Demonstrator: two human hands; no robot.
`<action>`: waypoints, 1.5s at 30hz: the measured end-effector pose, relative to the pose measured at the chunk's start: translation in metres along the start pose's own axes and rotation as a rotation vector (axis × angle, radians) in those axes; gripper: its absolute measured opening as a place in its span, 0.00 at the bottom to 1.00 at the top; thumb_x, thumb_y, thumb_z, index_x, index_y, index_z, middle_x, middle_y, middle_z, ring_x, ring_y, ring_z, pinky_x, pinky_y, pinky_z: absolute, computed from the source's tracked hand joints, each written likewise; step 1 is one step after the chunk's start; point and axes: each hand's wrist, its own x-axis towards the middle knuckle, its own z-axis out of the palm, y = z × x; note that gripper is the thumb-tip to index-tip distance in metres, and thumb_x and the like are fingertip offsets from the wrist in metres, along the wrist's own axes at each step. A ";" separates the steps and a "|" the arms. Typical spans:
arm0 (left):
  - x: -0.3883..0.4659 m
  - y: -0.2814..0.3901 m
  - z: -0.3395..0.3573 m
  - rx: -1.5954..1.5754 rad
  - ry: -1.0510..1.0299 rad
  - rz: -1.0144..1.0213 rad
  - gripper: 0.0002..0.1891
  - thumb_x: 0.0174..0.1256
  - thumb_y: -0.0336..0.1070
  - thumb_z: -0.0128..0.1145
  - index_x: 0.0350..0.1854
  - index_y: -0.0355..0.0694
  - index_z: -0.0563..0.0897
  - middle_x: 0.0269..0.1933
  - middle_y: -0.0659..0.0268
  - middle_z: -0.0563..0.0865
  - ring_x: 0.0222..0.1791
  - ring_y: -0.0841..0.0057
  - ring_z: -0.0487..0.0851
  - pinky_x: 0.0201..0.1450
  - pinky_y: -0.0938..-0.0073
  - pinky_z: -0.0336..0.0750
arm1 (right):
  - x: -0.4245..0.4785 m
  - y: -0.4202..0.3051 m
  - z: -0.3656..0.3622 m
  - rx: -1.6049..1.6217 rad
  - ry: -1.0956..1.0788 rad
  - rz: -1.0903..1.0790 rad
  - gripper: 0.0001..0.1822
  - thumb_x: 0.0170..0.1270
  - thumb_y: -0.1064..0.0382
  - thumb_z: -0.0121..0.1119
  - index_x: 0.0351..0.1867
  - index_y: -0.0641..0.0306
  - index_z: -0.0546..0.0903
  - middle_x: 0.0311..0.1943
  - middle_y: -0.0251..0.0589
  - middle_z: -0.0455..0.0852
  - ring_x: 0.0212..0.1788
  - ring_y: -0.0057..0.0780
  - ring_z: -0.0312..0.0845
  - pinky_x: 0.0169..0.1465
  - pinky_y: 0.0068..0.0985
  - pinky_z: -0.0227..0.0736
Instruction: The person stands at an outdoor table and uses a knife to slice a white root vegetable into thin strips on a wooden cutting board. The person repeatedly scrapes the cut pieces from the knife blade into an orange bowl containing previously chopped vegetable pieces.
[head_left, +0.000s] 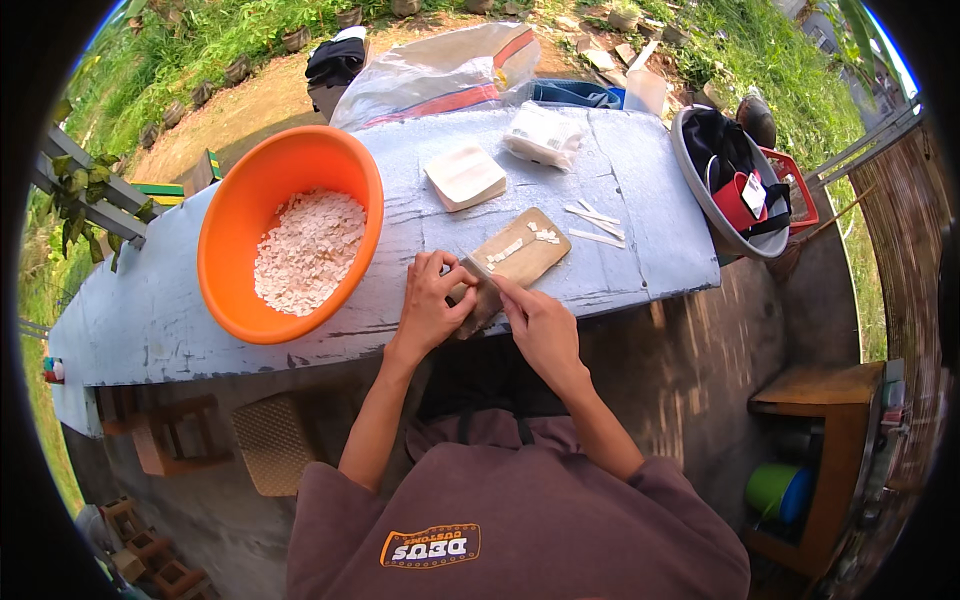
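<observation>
My left hand (442, 296) is closed around a broad metal knife (478, 309), its blade slanting over the near end of a wooden cutting board (517, 262). My right hand (541, 326) is beside the blade, index finger extended to its upper edge; whether it pinches a strip there is hidden. Just beyond the blade, small white cut pieces (504, 255) lie in a row on the board. More pieces (544, 235) are scattered at its far end. Thin white strips (598, 222) rest on the table to the right. Behind the board sits a stack of square pale sheets (466, 177).
An orange basin (292, 330) holding many small white pieces stands left on the pale blue table (405, 225). Farther back lies a clear plastic packet (543, 136). A grey tub (686, 161) with a black bag is at the right end. A large plastic sack (442, 75) borders the far edge.
</observation>
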 end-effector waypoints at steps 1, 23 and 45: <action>-0.001 0.000 0.001 -0.011 0.008 -0.003 0.07 0.60 0.35 0.70 0.40 0.44 0.90 0.48 0.64 0.80 0.56 0.63 0.76 0.64 0.60 0.69 | -0.004 -0.002 -0.005 -0.013 -0.024 0.011 0.17 0.79 0.56 0.60 0.65 0.40 0.87 0.31 0.46 0.87 0.34 0.49 0.87 0.38 0.46 0.79; -0.003 0.003 0.004 0.004 0.069 -0.079 0.07 0.57 0.36 0.72 0.35 0.43 0.87 0.48 0.65 0.81 0.56 0.63 0.75 0.63 0.60 0.68 | 0.005 -0.011 0.001 0.132 -0.041 0.043 0.17 0.80 0.56 0.57 0.64 0.45 0.87 0.35 0.52 0.90 0.40 0.54 0.88 0.43 0.47 0.79; -0.012 -0.002 0.012 0.087 0.166 -0.113 0.31 0.55 0.37 0.75 0.55 0.39 0.68 0.57 0.57 0.72 0.60 0.56 0.69 0.67 0.54 0.61 | -0.006 -0.022 -0.003 0.102 -0.130 0.106 0.18 0.82 0.55 0.54 0.66 0.46 0.85 0.36 0.57 0.90 0.42 0.59 0.88 0.45 0.50 0.79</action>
